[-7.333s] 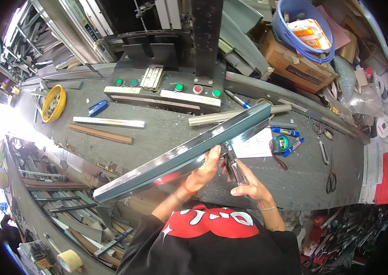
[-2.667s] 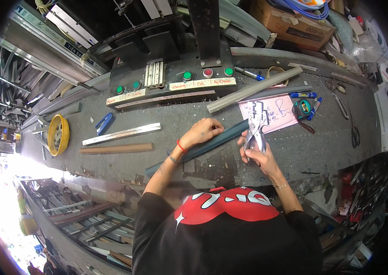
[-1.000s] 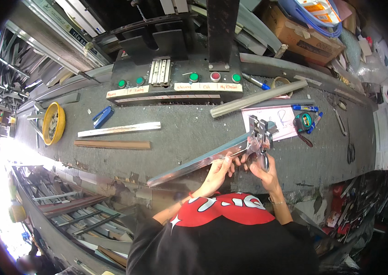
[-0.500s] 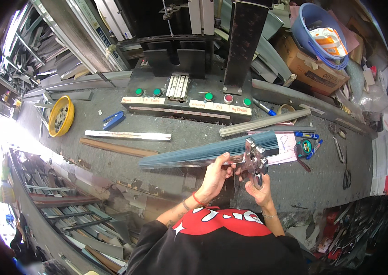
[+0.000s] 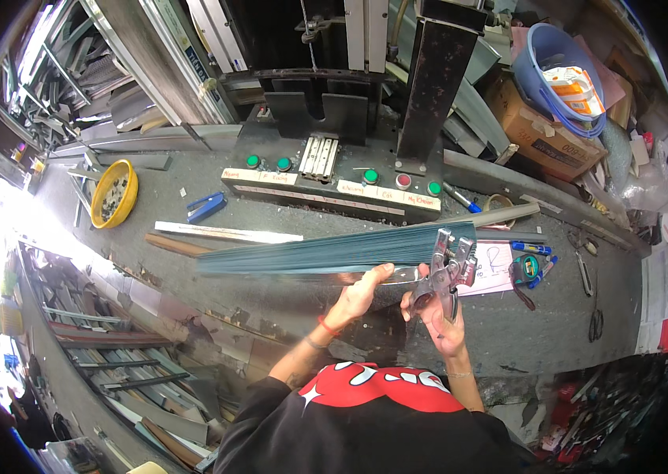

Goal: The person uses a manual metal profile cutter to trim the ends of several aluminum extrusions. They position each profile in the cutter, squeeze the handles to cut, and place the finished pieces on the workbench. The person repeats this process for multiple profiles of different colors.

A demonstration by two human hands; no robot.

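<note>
A long stack of teal pleated mesh [image 5: 334, 251] stretches across the front of the workbench. My left hand [image 5: 359, 296] is closed on its near edge, thumb on top, along a thin shiny strip. My right hand [image 5: 442, 324] grips a pair of shiny metal punch-like pliers [image 5: 448, 272], their jaws at the right end of the stack. Whether the jaws touch the mesh is hard to tell. Under that end lies a paper with handwriting [image 5: 496, 268]. Behind the stack rest a white metal strip [image 5: 227, 232] and a brown strip [image 5: 176, 245].
A black machine with green and red buttons [image 5: 334, 186] stands at the back. A yellow basket of small parts [image 5: 114, 194] and a blue stapler [image 5: 207, 208] are left. Right are a tape measure [image 5: 525, 269], markers [image 5: 531, 248], scissors [image 5: 596, 320], and a blue bucket [image 5: 559, 79] on a cardboard box [image 5: 539, 130].
The mesh stack has shifted left, its left end now reaching over the brown strip. The pliers have turned more upright and moved slightly right. The whole view has shifted a little.
</note>
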